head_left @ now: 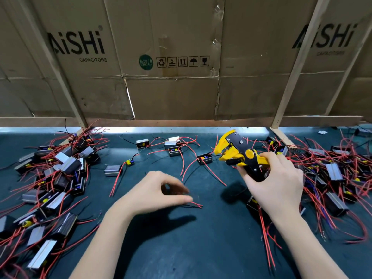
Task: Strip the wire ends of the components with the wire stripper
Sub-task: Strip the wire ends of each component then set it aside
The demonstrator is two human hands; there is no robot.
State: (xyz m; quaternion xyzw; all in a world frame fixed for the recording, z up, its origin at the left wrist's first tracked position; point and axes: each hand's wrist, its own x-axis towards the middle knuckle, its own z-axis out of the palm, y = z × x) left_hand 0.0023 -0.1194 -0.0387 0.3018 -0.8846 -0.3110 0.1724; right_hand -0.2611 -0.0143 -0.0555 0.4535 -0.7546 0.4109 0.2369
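Two red wires pinched in left hand; right hand grips wire stripper at 1 o'clock. Next, prob: feed ends into jaws, squeeze.

Single head view, looking forward-down, close over work mat.

Cardboard wall behind tabletop reads "AiSHi CAPACITORS" at left, again at right, smaller word blurred there. Green round sticker says "RoHS 2.0"; beside it a handling-symbol row, one showing "5".
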